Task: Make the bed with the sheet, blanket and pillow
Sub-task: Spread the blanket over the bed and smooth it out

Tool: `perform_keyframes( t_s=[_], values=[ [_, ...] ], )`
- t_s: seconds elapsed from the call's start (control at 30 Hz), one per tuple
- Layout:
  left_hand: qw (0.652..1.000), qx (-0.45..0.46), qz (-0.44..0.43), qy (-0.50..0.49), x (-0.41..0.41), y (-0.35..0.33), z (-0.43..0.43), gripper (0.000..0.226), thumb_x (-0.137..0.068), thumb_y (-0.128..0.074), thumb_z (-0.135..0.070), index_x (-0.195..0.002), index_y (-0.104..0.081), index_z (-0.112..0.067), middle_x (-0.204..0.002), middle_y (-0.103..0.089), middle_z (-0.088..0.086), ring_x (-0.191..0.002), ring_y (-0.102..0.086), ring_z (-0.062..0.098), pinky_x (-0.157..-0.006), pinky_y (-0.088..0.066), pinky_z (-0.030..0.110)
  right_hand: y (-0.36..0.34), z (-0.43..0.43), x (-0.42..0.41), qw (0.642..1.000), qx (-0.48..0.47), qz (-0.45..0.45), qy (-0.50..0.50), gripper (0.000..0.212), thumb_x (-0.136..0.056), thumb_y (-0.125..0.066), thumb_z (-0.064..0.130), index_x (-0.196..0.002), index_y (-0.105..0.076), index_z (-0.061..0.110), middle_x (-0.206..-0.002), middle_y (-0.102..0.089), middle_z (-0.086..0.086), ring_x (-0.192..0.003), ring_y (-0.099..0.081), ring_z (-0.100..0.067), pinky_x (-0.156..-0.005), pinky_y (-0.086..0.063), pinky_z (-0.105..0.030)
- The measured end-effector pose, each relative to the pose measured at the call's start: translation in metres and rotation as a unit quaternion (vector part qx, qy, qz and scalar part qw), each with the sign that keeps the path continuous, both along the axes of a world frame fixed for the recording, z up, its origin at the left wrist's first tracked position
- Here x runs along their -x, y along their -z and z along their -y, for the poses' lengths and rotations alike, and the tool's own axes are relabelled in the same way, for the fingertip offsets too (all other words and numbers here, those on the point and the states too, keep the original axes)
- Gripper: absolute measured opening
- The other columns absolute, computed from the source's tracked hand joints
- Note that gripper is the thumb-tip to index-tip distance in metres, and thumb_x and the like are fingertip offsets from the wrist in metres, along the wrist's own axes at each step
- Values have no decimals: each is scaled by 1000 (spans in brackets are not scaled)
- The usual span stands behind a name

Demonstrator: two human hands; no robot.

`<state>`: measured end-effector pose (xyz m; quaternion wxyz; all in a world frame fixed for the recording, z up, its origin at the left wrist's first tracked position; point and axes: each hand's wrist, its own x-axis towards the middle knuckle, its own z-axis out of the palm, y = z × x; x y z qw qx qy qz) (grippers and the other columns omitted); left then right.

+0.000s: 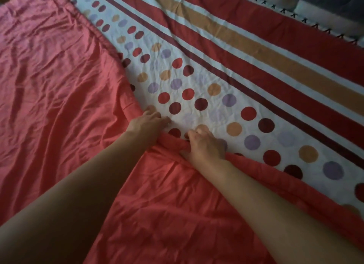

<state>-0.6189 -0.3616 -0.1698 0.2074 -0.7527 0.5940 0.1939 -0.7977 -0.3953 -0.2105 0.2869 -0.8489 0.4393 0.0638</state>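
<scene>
A creased coral-red blanket (51, 90) covers the left and lower part of the bed. Beneath it lies a white sheet (199, 80) printed with coloured dots and red, tan and dark stripes. The blanket's edge runs diagonally from top left to lower right. My left hand (146, 123) grips that edge at the middle, fingers curled over it onto the sheet. My right hand (204, 144) grips the same rolled edge just to the right. No pillow is in view.
At the top right the sheet's far border carries a row of small dark stitches (283, 10). Beyond it lies grey and white bedding (323, 0).
</scene>
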Motion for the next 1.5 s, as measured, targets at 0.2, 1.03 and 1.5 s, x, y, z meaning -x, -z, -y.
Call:
perform_keyframes(
  t_s=[0.2,1.03,1.5],
  values=[
    [994,105,42,6,2,-10,-3,24,-95,-54,-17,-109,-66,-34,-97,-47,-4,-103,-59,22,-64,-44,36,-2,-1,2,999,20,40,27,11,-99,-58,25,-110,-58,23,-113,-50,1,-98,-60,-19,-75,-40,-37],
    [963,236,-41,-121,63,37,80,50,-93,-52,-13,-140,-47,-29,-127,-46,11,-124,-43,33,-89,-48,51,9,90,61,991,13,81,102,44,-95,-58,51,-122,-55,17,-114,-63,-3,-108,-61,-23,-81,-52,-40],
    [935,235,-214,159,183,10,36,44,-87,-44,-29,-125,-64,-18,-122,-66,1,-122,-56,25,-101,-48,42,-15,38,174,988,5,14,152,58,-85,-51,76,-103,-65,23,-104,-68,0,-98,-66,-22,-79,-55,-37]
  ],
)
